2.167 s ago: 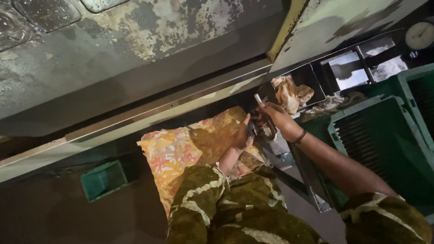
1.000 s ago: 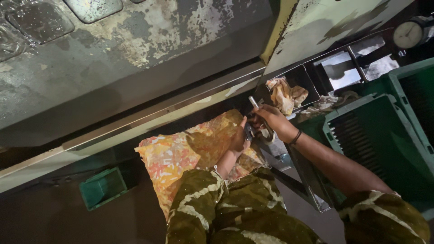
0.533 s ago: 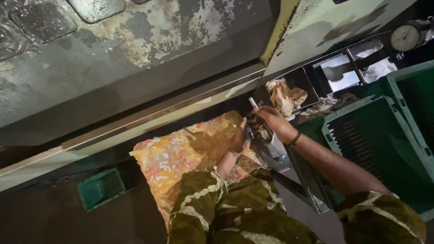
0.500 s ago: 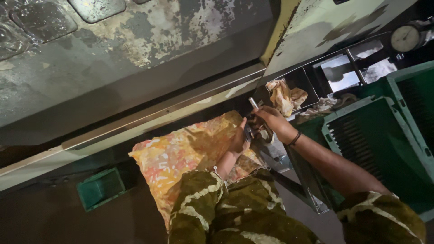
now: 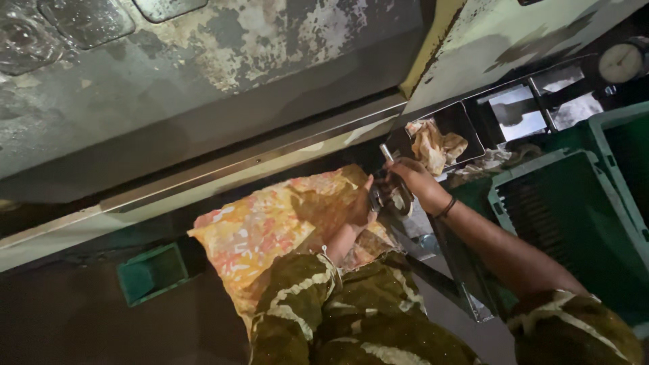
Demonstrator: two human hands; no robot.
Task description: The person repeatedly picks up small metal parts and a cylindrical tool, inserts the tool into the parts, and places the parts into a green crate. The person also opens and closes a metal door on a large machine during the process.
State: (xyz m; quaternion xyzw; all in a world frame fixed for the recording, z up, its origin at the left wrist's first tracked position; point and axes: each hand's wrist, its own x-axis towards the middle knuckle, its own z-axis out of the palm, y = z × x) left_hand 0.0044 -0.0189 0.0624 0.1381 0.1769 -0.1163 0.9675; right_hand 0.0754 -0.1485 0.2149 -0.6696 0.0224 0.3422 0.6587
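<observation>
My right hand (image 5: 414,181) is closed around a small metal part (image 5: 389,192) with a thin silver rod (image 5: 386,153) sticking up from it. My left hand (image 5: 358,206) presses on the same part from the left, lying over a floral orange and pink cloth (image 5: 270,233). Both hands meet at the edge of a metal machine bed (image 5: 433,233). My sleeves are olive with a pale pattern.
A large worn, paint-flaked machine body (image 5: 203,74) fills the top. Green plastic crates (image 5: 574,216) stand at the right, a small green box (image 5: 152,272) at the lower left. A crumpled rag (image 5: 433,143) lies in a dark tray; a round gauge (image 5: 620,62) is at the far right.
The view has shifted slightly. Both hands stay together on the metal part, with the rod tip a little higher than 2.2 s ago.
</observation>
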